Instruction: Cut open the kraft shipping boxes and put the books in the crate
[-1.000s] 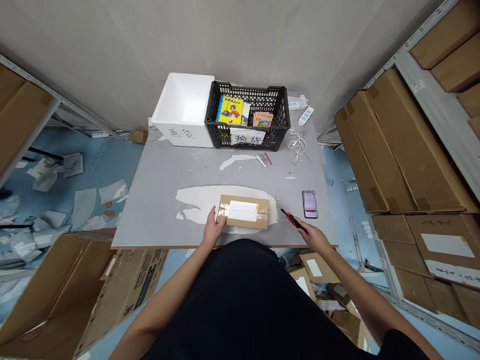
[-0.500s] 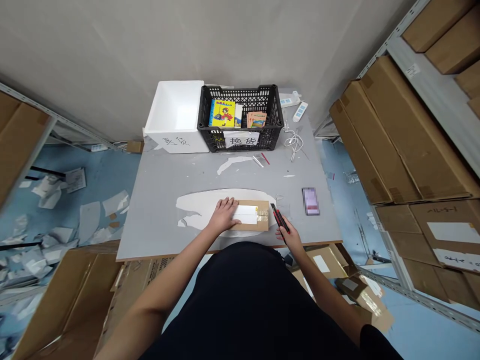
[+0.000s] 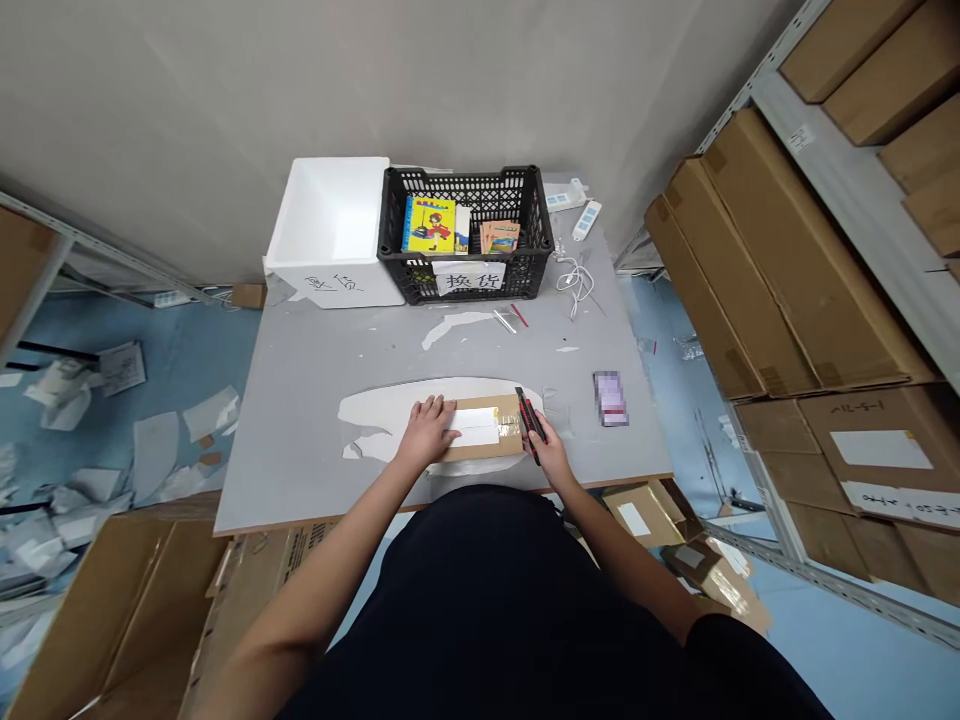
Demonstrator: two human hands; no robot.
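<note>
A flat brown cardboard box [image 3: 487, 452] with a white label and shiny tape at its right end lies on a white paper sheet [image 3: 375, 405]. My left hand [image 3: 427, 430] rests on the box's left end, thumb on the label side and fingers over the far edge, pressing it against the table. My right hand [image 3: 550, 450] is closed around a black and red utility knife [image 3: 534, 425]. The knife lies at the taped right end of the box, its tip toward the far right corner. Whether the blade touches the tape cannot be made out.
On the grey table [image 3: 300, 350] stand a white foam box [image 3: 345, 285] and a black crate [image 3: 525, 275] with books. A phone [image 3: 610, 398] and white cable [image 3: 576, 280] are at the right. Cartons [image 3: 750, 280] fill the right shelf.
My right hand has brought the knife left against the box's right end. The view has shifted slightly; my left hand still holds the box.
</note>
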